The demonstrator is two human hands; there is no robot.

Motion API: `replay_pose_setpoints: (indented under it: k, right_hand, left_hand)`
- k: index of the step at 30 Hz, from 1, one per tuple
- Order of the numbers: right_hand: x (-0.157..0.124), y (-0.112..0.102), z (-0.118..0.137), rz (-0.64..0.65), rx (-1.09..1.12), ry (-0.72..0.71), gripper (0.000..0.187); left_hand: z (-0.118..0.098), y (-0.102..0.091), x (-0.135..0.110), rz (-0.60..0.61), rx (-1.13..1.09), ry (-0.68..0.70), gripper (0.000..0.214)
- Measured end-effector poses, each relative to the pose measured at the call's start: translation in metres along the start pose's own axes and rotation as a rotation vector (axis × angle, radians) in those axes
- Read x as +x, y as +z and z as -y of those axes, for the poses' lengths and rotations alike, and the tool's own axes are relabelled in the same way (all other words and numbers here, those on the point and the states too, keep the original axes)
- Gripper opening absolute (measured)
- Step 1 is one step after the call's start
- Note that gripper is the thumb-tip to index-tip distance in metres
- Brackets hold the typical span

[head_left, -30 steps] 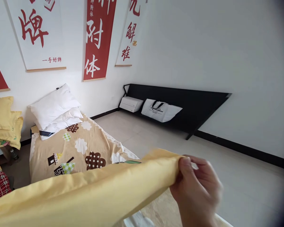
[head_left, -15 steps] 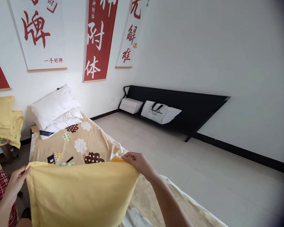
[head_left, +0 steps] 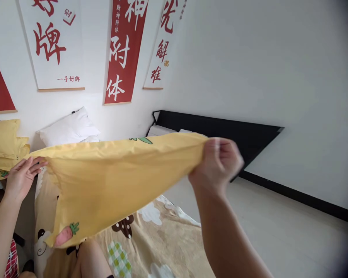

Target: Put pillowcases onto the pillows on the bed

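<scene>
A yellow pillowcase (head_left: 116, 177) is stretched in the air between my two hands, above the bed. Printed on its lower left corner is a pink fruit with green leaves. My left hand (head_left: 23, 175) pinches its upper left corner. At the far right corner my right hand (head_left: 217, 158) is closed on the cloth, a little blurred by motion. Beneath hangs the bed's patterned sheet (head_left: 174, 239), beige with clouds and brown dotted shapes, partly hidden by the pillowcase.
White pillows (head_left: 69, 129) lie at the bed's head, and yellow pillows (head_left: 2, 143) are stacked at far left. A black folding cot (head_left: 220, 127) stands on its side along the right wall (head_left: 249, 69). Red plaid cloth (head_left: 13, 258) is at lower left. Scrolls (head_left: 123, 58) hang behind.
Both hands have risen, lifting the pillowcase off the bed. My right hand has moved far to the right, and the cloth now spreads wider, hiding the white bag by the cot.
</scene>
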State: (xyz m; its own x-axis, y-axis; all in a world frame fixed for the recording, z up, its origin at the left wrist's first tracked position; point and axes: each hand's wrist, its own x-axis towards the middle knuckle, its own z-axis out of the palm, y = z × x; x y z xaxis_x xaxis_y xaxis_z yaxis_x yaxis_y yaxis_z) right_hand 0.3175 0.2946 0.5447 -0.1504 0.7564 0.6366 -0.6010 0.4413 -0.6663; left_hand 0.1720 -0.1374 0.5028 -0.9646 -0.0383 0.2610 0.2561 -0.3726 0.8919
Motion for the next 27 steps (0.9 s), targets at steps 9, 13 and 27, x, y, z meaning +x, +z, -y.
replay_pose_setpoints:
  k: [9, 13, 27]
  right_hand:
    - [-0.129, -0.025, 0.028, 0.746, -0.141, -0.129, 0.03]
    - [-0.194, -0.004, -0.005, 1.092, -0.121, -0.153, 0.027]
    - [-0.278, 0.01, -0.061, 1.422, -0.222, -0.013, 0.023]
  left_hand:
    - [0.079, -0.021, -0.018, -0.478, 0.165, -0.005, 0.044]
    - [0.121, 0.006, -0.095, 0.078, 0.555, 0.111, 0.051]
    - [0.099, 0.015, -0.129, 0.271, 0.537, -0.084, 0.05]
